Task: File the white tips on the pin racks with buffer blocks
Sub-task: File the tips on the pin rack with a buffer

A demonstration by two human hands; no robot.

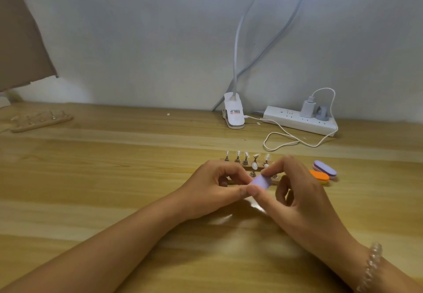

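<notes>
A dark wooden pin rack (248, 167) with several white tips (254, 166) on metal pins stands on the table, just beyond my hands. My right hand (295, 192) pinches a lilac buffer block (262, 181) between thumb and forefinger, close in front of the rack. My left hand (216, 186) has its fingers curled; its thumb and fingertips meet the block's near end. What the left fingers hold is hidden. Behind my right hand lie an orange buffer block (319, 176) and a lilac-and-pink one (325, 169).
A second, light wooden pin rack (41, 122) lies far left. A white clip lamp base (233, 113), a power strip (299, 121) with a charger, and a looping white cable (281, 140) sit along the wall behind the dark rack.
</notes>
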